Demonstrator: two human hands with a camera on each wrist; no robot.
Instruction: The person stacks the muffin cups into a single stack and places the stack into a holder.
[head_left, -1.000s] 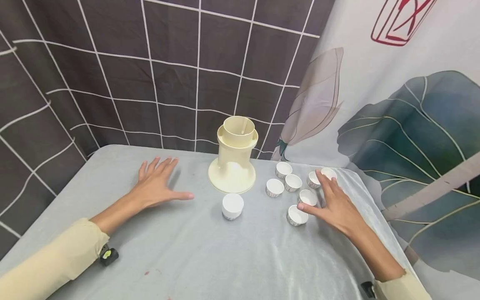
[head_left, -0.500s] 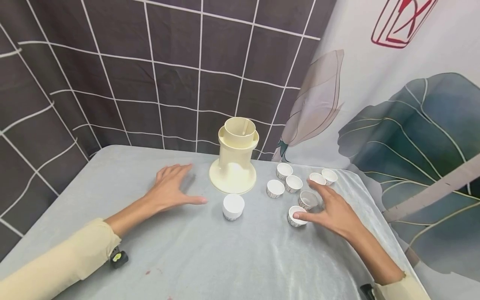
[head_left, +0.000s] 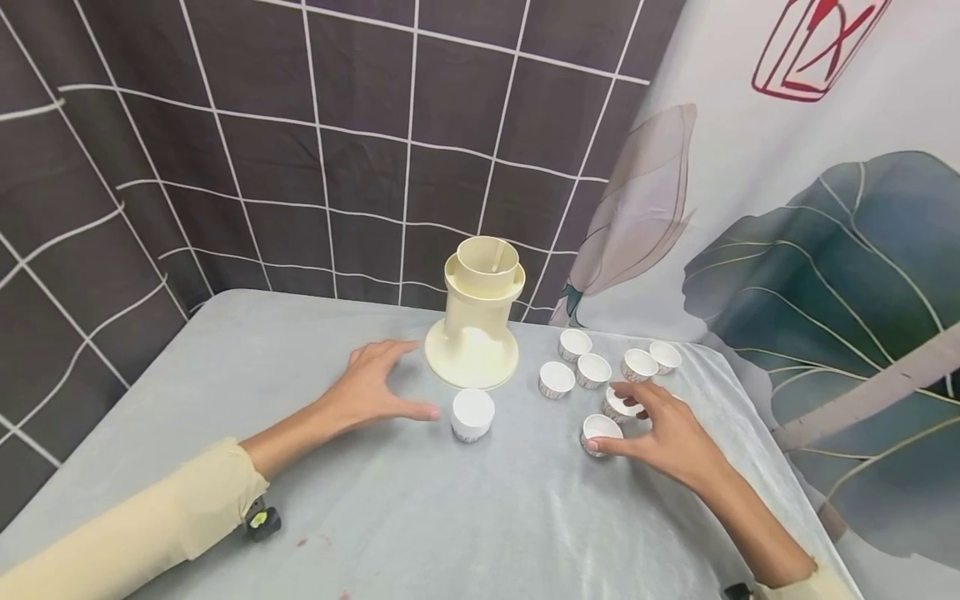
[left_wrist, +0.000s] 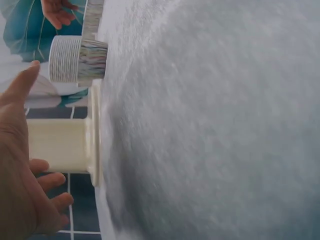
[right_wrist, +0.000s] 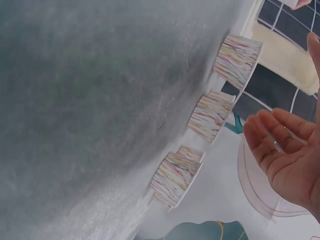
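My left hand (head_left: 371, 387), thumb and fingers spread apart, holds nothing. Its thumb tip is just left of a white ridged paper cup stack (head_left: 472, 415), whose patterned lower part shows in the left wrist view. Over on the right, my right hand (head_left: 667, 429) hovers with bent, parted fingers around two small paper baking cups. Its thumb overlaps the near cup (head_left: 597, 430); its fingertips partly cover the cup (head_left: 617, 410) behind. The right wrist view has the hand (right_wrist: 292, 155) apart from several patterned cups (right_wrist: 239, 60), holding nothing.
A cream cylindrical dispenser (head_left: 474, 333) with a wide round base stands behind the cup stack. More paper cups (head_left: 574, 344) stand at the table's back right. Grey cloth covers the table (head_left: 420, 517); a dark gridded curtain (head_left: 360, 150) hangs behind.
My left hand has moved right, toward the cup stack. The right hand has come lower and nearer, with its fingers drawn closer to its thumb above the cups.
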